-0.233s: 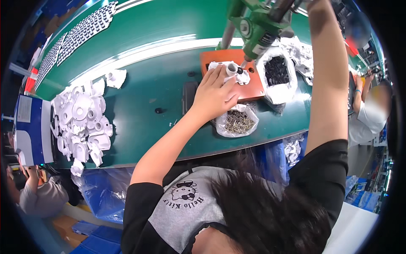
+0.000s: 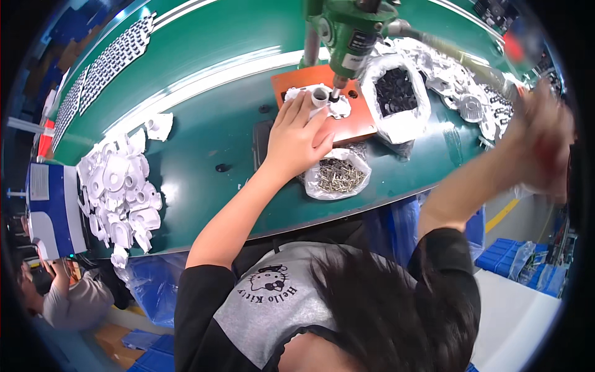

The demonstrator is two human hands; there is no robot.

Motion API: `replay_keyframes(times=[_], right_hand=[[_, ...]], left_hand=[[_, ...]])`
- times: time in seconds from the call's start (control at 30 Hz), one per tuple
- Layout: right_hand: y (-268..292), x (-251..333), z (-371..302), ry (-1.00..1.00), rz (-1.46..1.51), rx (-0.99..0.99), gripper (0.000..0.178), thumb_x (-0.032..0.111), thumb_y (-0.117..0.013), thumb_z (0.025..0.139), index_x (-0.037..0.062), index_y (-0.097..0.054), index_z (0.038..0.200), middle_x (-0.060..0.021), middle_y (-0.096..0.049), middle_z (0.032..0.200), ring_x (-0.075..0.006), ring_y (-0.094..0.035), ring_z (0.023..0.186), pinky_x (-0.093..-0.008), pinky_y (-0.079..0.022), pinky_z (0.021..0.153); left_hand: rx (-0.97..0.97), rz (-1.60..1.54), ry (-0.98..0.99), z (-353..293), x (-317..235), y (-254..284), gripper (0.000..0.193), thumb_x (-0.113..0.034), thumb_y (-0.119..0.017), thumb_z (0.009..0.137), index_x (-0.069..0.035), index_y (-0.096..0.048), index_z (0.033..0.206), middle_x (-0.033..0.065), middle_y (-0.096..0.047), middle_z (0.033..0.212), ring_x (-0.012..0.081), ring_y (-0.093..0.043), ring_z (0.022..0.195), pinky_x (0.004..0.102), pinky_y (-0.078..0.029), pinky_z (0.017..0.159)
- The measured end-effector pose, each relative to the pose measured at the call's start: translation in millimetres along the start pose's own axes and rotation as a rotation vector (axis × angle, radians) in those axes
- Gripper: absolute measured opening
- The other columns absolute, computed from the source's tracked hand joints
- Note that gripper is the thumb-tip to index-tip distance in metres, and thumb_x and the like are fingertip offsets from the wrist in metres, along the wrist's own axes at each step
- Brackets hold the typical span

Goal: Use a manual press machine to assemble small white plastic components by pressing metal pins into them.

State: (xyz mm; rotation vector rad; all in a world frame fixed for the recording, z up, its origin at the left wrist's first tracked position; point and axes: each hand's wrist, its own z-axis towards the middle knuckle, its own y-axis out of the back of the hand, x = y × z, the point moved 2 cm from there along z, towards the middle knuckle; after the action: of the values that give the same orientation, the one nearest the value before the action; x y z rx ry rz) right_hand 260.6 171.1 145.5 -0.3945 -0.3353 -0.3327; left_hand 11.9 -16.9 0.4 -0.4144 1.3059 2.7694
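My left hand (image 2: pixel 292 141) holds a white plastic part (image 2: pixel 338 109) with a short round tube down on an orange block (image 2: pixel 365 127), fingers over the part and thumb apart. Above it stands a green bench press (image 2: pixel 354 38), its metal tip (image 2: pixel 336 93) down at a small black piece beside the tube. Whether the tip touches it is hard to tell. Far out to the right is my right hand (image 2: pixel 544 139), smeared by motion. It is closed around the end of the press's long lever (image 2: pixel 458 54), which is also blurred.
A bag of metal screws (image 2: pixel 341 176) lies in front of the block, a bag of black pieces (image 2: pixel 396 93) to its right. White plastic parts (image 2: pixel 118 186) are heaped at left; more white parts (image 2: pixel 468 106) lie at right. A blue-and-white box (image 2: pixel 56 211) stands at the left edge.
My right hand has come down and out to the right from beyond the top edge, swinging the lever. The whole view has shifted slightly. My left hand stays on the white part.
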Motion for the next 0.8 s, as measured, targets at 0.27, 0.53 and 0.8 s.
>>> replay_keyframes(times=[0.27, 0.53, 0.8], right_hand=[[-36, -6, -79, 0.010, -0.421, -0.024, 0.034, 0.037, -0.046, 0.079, 0.0151, -0.041, 0.054, -0.0040, -0.048, 0.060, -0.0230, -0.049, 0.064, -0.0420, -0.028, 0.088], [-77, -119, 112, -0.006, 0.066, -0.243, 0.047, 0.030, -0.056, 0.085, 0.0059, -0.048, 0.125, -0.0038, -0.058, 0.101, -0.0106, -0.052, 0.093, -0.0226, -0.038, 0.080], [38, -154, 42, -0.375, -0.393, -0.207, 0.040, 0.028, -0.043, 0.094, 0.0003, -0.055, 0.119, -0.0139, -0.059, 0.120, -0.0242, -0.056, 0.109, -0.0371, -0.040, 0.096]], left_hand=[[0.012, -0.029, -0.087, 7, -4, -3, 0.047, -0.030, -0.067, 0.075, -0.006, -0.058, 0.114, 0.0242, -0.048, 0.128, 0.0364, -0.044, 0.123, 0.0439, -0.032, 0.105], [0.190, 0.034, 0.083, 39, 14, -1, 0.051, -0.032, -0.063, 0.079, -0.005, -0.049, 0.119, 0.0220, -0.040, 0.133, 0.0415, -0.035, 0.125, 0.0492, -0.022, 0.107], [0.347, -0.301, 0.265, 63, 14, 54, 0.045, -0.024, -0.065, 0.070, -0.009, -0.055, 0.112, 0.0164, -0.060, 0.104, 0.0362, -0.057, 0.100, 0.0422, -0.046, 0.086]])
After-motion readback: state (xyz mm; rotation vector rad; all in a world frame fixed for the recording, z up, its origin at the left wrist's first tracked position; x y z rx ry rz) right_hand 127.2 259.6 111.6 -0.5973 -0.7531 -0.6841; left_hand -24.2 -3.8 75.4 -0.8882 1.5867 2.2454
